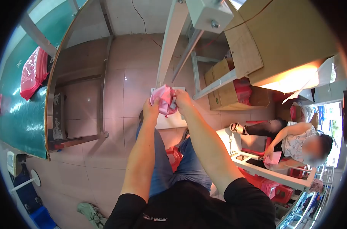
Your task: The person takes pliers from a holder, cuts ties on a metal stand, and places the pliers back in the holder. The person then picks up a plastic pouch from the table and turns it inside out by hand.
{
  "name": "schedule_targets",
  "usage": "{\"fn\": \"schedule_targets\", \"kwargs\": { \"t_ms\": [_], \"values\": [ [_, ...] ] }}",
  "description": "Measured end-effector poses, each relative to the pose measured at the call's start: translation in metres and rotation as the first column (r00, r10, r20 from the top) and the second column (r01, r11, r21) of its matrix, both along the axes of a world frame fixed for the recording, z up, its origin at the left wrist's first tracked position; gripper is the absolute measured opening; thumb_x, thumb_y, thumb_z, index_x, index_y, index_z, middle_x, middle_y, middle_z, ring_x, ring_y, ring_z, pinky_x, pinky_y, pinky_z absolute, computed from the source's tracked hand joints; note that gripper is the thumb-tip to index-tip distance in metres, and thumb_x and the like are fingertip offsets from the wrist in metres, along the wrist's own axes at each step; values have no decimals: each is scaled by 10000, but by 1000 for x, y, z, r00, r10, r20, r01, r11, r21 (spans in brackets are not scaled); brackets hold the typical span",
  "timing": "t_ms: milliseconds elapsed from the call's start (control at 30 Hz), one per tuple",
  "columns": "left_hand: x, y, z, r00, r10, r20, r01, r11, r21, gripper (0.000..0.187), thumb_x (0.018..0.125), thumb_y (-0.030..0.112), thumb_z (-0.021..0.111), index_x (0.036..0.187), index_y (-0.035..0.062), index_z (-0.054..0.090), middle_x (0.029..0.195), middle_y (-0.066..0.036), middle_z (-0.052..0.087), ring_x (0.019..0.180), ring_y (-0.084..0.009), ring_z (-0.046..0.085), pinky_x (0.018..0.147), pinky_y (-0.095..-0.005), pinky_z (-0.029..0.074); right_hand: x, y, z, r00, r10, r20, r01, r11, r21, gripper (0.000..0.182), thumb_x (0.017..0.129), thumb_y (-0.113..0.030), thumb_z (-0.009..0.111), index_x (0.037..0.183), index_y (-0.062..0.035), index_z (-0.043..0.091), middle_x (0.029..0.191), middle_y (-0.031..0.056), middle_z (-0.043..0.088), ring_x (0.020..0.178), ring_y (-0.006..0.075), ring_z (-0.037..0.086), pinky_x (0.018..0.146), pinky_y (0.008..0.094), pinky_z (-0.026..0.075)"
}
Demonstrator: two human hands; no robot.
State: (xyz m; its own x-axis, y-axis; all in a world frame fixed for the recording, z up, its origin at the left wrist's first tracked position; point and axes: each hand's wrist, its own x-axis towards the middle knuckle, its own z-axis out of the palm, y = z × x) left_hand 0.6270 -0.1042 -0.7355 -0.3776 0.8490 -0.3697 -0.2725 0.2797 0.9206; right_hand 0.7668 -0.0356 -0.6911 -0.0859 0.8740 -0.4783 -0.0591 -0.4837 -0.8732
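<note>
A crumpled pink piece of thin material (164,100) is held up between my two hands, over a pale plate at the foot of a white metal post. My left hand (152,108) grips its left side, with the thumb on the front. At the right edge, my right hand (182,101) pinches the material with bent fingers. The lower part of the bundle hangs loose and looks darker pink. Its exact shape is too folded to make out.
Teal table (24,118) at left carries a stack of pink packets (34,74). White post (169,45) rises ahead. Cardboard boxes (223,89) stand at right. A seated co-worker (295,141) holds pink material. A greyish cloth (91,214) lies on the floor.
</note>
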Motion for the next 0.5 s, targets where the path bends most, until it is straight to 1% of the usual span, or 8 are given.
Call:
{"fn": "schedule_targets", "kwargs": {
  "t_ms": [33,100,133,200,267,333,433,500],
  "values": [
    [1,1,6,995,45,85,-48,998,37,285,919,227,675,1063,-13,621,953,-74,654,830,-142,586,738,-304,475,-1,-5,7,1000,-8,1,8,1000,-9,183,980,-189,546,969,-30,636,810,39,629,672,121,563,586,298,458],
    [-4,13,7,994,25,102,-28,999,27,284,916,228,679,1060,-11,623,954,-73,654,832,-150,596,743,-302,479,-2,2,9,881,-179,-437,131,982,-138,181,970,-180,567,979,-15,640,765,41,626,642,116,568,555,293,453],
    [-5,9,6,993,9,122,-9,1000,1,284,913,228,684,1057,-10,625,954,-71,655,834,-157,607,749,-301,484,0,-1,9,882,-184,-434,131,980,-148,181,970,-180,567,979,-15,640,765,41,626,642,116,568,555,293,453],
    [-8,8,36,965,10,263,-4,1000,-25,289,907,231,693,1059,-6,627,965,-73,659,849,-162,616,755,-301,492,4,11,2,1000,-11,-3,11,999,40,184,956,-169,590,936,2,655,734,53,628,617,121,577,530,284,451],
    [-12,12,42,917,6,399,15,999,-49,294,901,233,703,1061,-3,629,976,-75,664,865,-166,626,761,-301,499,-7,28,-7,998,11,62,-17,995,93,175,945,-154,601,911,6,664,719,55,626,592,127,572,501,285,441],
    [-18,23,32,946,-62,318,100,989,-106,362,879,259,731,1114,0,638,1017,-79,673,884,-174,640,759,-301,514,-12,34,-13,990,34,139,-55,988,146,167,933,-139,612,885,10,673,705,57,625,567,132,568,472,285,432],
    [-9,31,52,967,-50,251,80,991,-110,422,855,282,752,1136,-16,653,1029,-99,685,881,-179,646,747,-321,518,-19,39,0,998,-3,62,0,998,56,171,926,-113,588,856,3,692,715,67,642,589,139,587,484,294,446],
    [-10,28,43,976,-71,204,89,993,-79,424,850,284,751,1130,-22,662,1018,-108,691,875,-181,648,747,-329,519,-14,41,-6,991,84,107,-83,996,-17,179,912,-86,551,873,-3,705,727,87,662,614,162,614,499,324,472]
  ]
}}
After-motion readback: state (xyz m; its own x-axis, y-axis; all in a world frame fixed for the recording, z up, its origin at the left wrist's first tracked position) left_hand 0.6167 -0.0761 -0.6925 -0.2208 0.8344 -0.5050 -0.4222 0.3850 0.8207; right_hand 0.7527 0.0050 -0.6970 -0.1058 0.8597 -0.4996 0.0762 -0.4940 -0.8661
